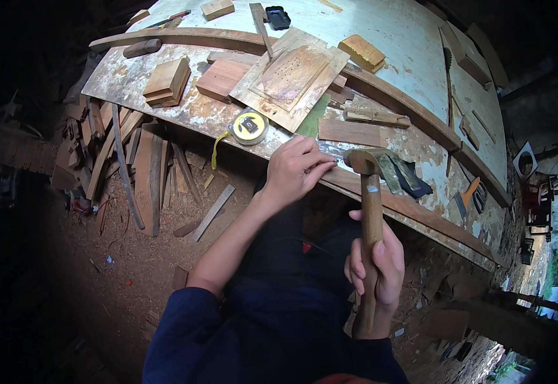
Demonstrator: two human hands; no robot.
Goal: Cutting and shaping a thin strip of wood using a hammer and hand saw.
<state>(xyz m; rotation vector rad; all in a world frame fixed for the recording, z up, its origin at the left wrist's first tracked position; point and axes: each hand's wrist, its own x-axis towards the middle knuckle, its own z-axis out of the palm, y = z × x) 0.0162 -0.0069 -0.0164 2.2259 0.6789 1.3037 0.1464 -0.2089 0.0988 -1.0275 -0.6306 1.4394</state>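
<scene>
My right hand point(381, 265) is wrapped round the wooden handle of a hammer point(371, 211), held upright with its head raised at the table's near edge. To the left of the hammer head, my left hand point(295, 169) rests at the same edge, thumb and forefinger pinched together. What lies in that pinch is too small to make out. A long wooden strip point(413, 208) runs along the near edge beside the left hand. Just beyond the hand lies a wooden panel point(295, 77) with a raised centre. A yellow tape measure point(249, 127) sits left of it.
The worn white table point(413, 38) bears a long curved wooden rail point(413, 105), stacked wood blocks point(167, 82), a reddish block point(223, 79) and a yellowish block point(362, 53). An orange-handled scraper point(466, 195) lies at the right. Wood offcuts point(147, 173) lean below the table's left side.
</scene>
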